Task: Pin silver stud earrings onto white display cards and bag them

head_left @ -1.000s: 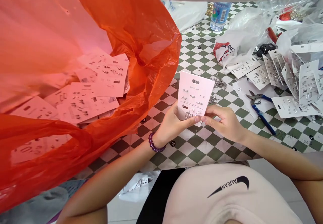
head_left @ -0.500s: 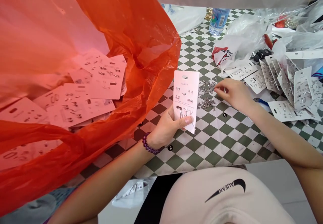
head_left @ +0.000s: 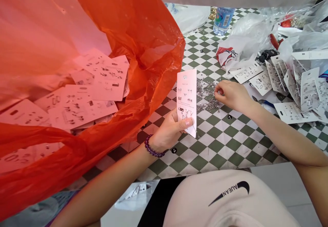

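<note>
My left hand (head_left: 172, 129) grips a white earring card (head_left: 187, 99) near its lower end, thumb across the front. Rows of small silver earrings are fixed to the card, which is held upright and turned slightly side-on. Just beyond it, a loose pile of tiny silver pieces (head_left: 209, 99) lies on the checkered tablecloth (head_left: 205, 143). At the right edge of that pile is my right hand (head_left: 232, 94), its thumb and fingers pinched together. Whatever sits between those fingertips is too small to make out.
An orange plastic bag (head_left: 143, 59) with several earring cards (head_left: 107, 76) inside fills the left. More filled cards (head_left: 294, 112) stand and lie at the right, beside blue-handled pliers (head_left: 265, 102). Farther back are a water bottle (head_left: 223, 21) and clear plastic bags (head_left: 252, 29).
My right hand has shifted slightly left, and its fingers have curled in closer to the pile. The card in my left hand has turned more side-on.
</note>
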A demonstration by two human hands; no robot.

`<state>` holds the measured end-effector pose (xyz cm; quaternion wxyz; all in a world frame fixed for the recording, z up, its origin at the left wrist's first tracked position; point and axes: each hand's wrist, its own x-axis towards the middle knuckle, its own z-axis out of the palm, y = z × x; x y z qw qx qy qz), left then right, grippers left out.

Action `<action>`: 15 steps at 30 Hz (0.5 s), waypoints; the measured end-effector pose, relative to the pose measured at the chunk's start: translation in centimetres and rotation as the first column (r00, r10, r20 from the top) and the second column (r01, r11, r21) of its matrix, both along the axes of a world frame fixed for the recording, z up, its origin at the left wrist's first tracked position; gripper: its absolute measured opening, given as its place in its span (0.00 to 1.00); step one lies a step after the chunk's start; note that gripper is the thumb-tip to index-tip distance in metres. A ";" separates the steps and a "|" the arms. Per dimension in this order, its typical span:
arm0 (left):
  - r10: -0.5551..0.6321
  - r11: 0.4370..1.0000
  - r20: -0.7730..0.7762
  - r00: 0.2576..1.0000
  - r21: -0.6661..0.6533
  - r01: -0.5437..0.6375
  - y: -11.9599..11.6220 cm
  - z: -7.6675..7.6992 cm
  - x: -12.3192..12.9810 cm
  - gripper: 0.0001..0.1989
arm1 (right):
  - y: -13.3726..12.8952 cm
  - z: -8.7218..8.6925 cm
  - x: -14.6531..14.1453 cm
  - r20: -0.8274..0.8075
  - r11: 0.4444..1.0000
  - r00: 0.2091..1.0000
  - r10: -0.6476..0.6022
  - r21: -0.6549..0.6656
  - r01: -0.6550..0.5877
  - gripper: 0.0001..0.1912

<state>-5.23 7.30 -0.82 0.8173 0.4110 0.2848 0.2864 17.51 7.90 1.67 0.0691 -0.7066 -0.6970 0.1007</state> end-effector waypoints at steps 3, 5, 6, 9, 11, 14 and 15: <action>-0.010 0.995 0.110 0.994 -0.101 0.021 -0.3 0.1 0.0 0.17 | -0.9 0.3 -0.1 -0.044 0.995 0.999 -0.009 0.099 0.014 0.03; -0.004 0.982 0.177 0.984 -0.186 0.037 -0.6 0.1 0.0 0.18 | -1.4 0.2 0.2 -0.026 0.997 0.999 -0.021 0.080 0.023 0.04; 0.000 0.972 0.210 0.978 -0.228 0.049 -0.7 0.1 0.0 0.19 | -1.5 0.1 0.5 -0.019 0.998 0.999 -0.031 0.054 0.032 0.04; 0.007 0.939 0.327 0.945 -0.327 0.106 -1.0 0.1 0.1 0.20 | -2.1 -0.1 1.3 -0.119 0.997 0.990 -0.075 0.003 0.076 0.04; -0.003 0.926 0.389 0.921 -0.347 0.150 -1.0 0.0 0.1 0.20 | -3.0 0.3 1.0 -0.381 0.994 0.918 -0.108 -0.033 0.103 0.03; -0.045 0.928 0.440 0.897 -0.313 0.200 -1.3 0.0 0.2 0.20 | -5.6 1.4 -1.5 -0.832 0.992 0.545 -0.107 -0.052 0.116 0.05; -0.059 0.930 0.449 0.892 -0.299 0.212 -1.5 0.0 0.3 0.20 | -6.6 1.7 -2.8 -0.910 0.993 0.409 -0.073 -0.029 0.113 0.04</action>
